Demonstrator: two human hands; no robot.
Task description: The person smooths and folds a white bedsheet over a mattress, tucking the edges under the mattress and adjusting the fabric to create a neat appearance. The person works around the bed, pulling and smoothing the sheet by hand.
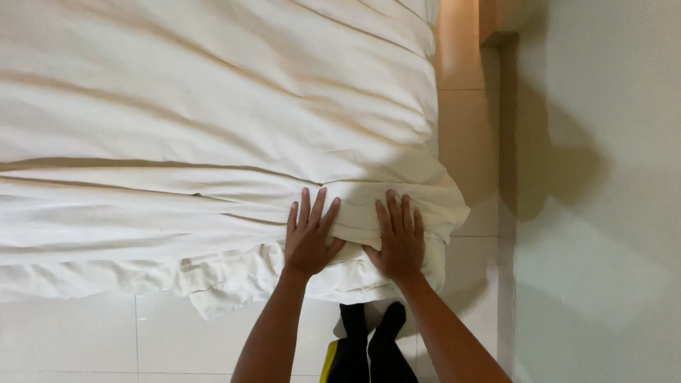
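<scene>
2 hands flat on a cream duvet's corner.
Left hand (308, 237) and right hand (399, 241) press the soft, wrinkled duvet (213, 128), fingers spread, gripping nothing; glossy tiled floor (71, 333) at 6 o'clock, smooth wall (603, 213) at 3.

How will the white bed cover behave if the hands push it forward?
The white bed cover is probably floppy: long folds already cross it. Under the left hand and right hand it would likely bunch rather than slide flat, as its corner looks thick.
</scene>
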